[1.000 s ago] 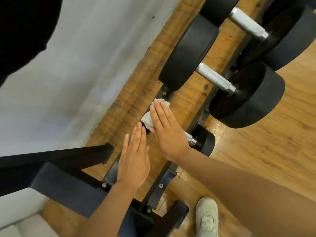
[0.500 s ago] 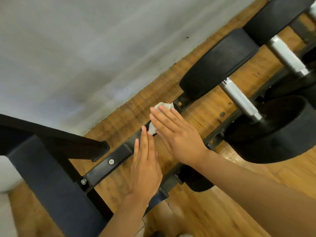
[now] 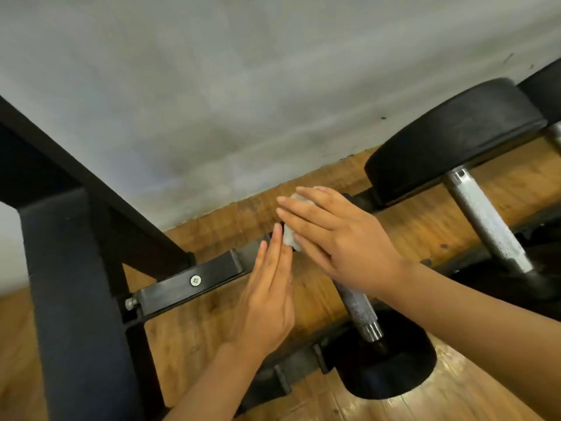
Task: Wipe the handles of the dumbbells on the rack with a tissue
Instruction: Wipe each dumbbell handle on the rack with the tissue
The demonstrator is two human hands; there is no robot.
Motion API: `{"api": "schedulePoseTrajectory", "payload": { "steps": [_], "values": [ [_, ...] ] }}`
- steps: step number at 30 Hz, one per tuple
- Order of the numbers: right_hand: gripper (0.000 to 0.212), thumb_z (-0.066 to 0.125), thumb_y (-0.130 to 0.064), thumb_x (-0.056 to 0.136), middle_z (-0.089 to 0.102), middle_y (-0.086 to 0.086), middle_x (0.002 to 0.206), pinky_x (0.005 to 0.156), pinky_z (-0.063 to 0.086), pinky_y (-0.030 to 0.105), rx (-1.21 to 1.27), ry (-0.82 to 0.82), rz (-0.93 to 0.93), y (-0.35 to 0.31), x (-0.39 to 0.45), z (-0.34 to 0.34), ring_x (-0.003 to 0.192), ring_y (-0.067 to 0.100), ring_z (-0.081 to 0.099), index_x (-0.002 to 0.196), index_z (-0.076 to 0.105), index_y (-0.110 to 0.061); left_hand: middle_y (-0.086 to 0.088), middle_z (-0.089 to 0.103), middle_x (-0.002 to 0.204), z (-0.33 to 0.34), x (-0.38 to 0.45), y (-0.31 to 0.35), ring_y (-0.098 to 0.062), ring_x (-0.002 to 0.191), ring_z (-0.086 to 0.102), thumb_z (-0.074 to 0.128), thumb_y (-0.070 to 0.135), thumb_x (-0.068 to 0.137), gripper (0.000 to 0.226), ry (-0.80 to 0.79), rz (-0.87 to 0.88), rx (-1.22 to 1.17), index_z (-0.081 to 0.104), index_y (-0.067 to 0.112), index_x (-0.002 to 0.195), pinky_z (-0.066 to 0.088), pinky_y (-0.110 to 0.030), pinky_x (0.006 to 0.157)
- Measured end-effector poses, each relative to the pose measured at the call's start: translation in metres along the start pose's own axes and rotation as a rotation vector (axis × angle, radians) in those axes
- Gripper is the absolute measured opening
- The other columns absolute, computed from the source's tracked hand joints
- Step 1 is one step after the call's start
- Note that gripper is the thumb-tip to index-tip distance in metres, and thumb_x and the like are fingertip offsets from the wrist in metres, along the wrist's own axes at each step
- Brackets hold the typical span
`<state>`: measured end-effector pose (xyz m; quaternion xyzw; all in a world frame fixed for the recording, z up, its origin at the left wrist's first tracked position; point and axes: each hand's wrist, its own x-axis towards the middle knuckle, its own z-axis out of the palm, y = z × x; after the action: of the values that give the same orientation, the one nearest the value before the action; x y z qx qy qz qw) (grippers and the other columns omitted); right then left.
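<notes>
A small dumbbell lies across the black rack, its knurled metal handle running from under my right hand down to its near black head. My right hand lies flat with straight fingers over the far part of that handle and presses a crumpled white tissue against it. The handle's far end is hidden under the hand and tissue. My left hand is flat with straight fingers, its fingertips touching the tissue's left edge and holding nothing.
A bigger dumbbell sits to the right, with a silver handle and a large black head. The rack's bolted back rail and thick black upright stand at left. A grey wall is behind, wooden floor below.
The view has swung and drawn closer, so the rack now lies more level and the shoe has left the picture. Both hands keep the same flat pose at the tissue.
</notes>
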<state>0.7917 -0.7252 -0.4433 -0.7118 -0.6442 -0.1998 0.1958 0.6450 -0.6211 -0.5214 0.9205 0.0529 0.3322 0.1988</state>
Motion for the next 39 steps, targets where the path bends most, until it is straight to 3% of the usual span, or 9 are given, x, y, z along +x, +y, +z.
{"api": "schedulePoseTrajectory", "payload": {
  "steps": [7,12,15,17,22,27,30,35,39],
  "values": [
    [0.044,0.046,-0.020,0.100,0.039,0.006,0.152,0.118,0.028,0.038,0.044,-0.071,-0.107,0.024,-0.040,-0.014,0.145,0.024,0.029,0.143,0.045,-0.009,-0.029,0.032,0.153,0.001,0.002,-0.002,-0.033,0.147,0.031,0.042,0.001,0.099,0.047,0.034,0.072,0.073,0.032,-0.015,0.143,0.025,-0.042,0.122],
    [0.045,0.038,-0.029,0.104,0.048,0.008,0.146,0.118,0.027,0.038,0.030,-0.051,0.081,0.007,0.001,-0.002,0.138,0.024,0.041,0.143,0.047,-0.011,-0.032,0.043,0.145,0.002,-0.002,-0.005,-0.025,0.149,0.027,0.039,0.009,0.103,0.042,0.046,0.075,0.091,0.037,-0.013,0.139,0.025,-0.036,0.122],
    [0.050,0.046,-0.018,0.102,0.031,0.003,0.157,0.120,0.020,0.030,0.162,-0.076,0.160,0.013,-0.029,-0.006,0.147,0.019,0.022,0.150,0.034,-0.014,-0.028,0.037,0.152,-0.004,0.002,-0.002,-0.030,0.147,0.032,0.041,0.006,0.102,0.045,0.022,0.081,0.072,0.036,-0.013,0.142,0.027,-0.038,0.121],
    [0.051,0.041,-0.020,0.103,0.023,-0.001,0.160,0.119,0.017,0.023,0.314,-0.042,0.254,0.016,-0.047,-0.010,0.149,0.014,0.017,0.152,0.029,-0.015,-0.026,0.034,0.155,-0.006,0.005,0.003,-0.030,0.147,0.034,0.043,0.006,0.100,0.047,0.026,0.075,0.074,0.036,-0.013,0.143,0.029,-0.039,0.120],
    [0.044,0.033,-0.034,0.106,0.036,-0.006,0.153,0.117,0.024,0.024,0.434,0.077,0.525,0.006,-0.008,-0.002,0.143,0.003,0.027,0.147,0.038,-0.019,-0.024,0.033,0.155,-0.006,0.005,0.006,-0.030,0.147,0.034,0.045,0.008,0.100,0.049,0.013,0.051,0.049,0.036,-0.011,0.144,0.032,-0.038,0.119],
    [0.046,0.040,-0.023,0.101,0.032,-0.005,0.155,0.117,0.019,0.018,0.307,0.088,0.229,0.004,-0.033,0.003,0.148,0.019,0.021,0.147,0.036,-0.017,-0.022,0.032,0.157,-0.006,0.004,0.003,-0.027,0.148,0.032,0.043,0.012,0.102,0.048,-0.009,0.038,0.037,0.035,-0.007,0.146,0.031,-0.035,0.119],
    [0.042,0.043,-0.021,0.102,0.038,0.003,0.153,0.117,0.026,0.027,0.294,0.097,0.078,0.013,-0.050,-0.001,0.146,0.027,0.026,0.143,0.042,-0.011,-0.021,0.031,0.158,-0.004,0.003,0.002,-0.027,0.148,0.032,0.042,0.012,0.103,0.048,-0.006,0.042,0.040,0.034,-0.007,0.146,0.032,-0.035,0.119],
    [0.036,0.049,-0.025,0.099,0.056,0.000,0.137,0.113,0.037,0.032,0.389,0.135,0.261,0.006,-0.006,-0.002,0.136,0.013,0.044,0.130,0.060,-0.013,-0.019,0.032,0.158,-0.009,0.004,0.006,-0.024,0.148,0.033,0.038,0.018,0.106,0.047,-0.044,0.007,0.086,0.035,-0.004,0.147,0.033,-0.034,0.118],
    [0.034,0.061,-0.005,0.092,0.058,0.000,0.133,0.113,0.034,0.029,0.407,0.152,0.301,-0.003,-0.018,-0.008,0.133,0.016,0.047,0.125,0.064,-0.010,-0.010,0.027,0.162,-0.028,0.006,0.018,-0.017,0.146,0.035,0.035,0.026,0.106,0.050,-0.152,-0.080,0.108,0.035,0.003,0.151,0.035,-0.029,0.115]
  ]
}}
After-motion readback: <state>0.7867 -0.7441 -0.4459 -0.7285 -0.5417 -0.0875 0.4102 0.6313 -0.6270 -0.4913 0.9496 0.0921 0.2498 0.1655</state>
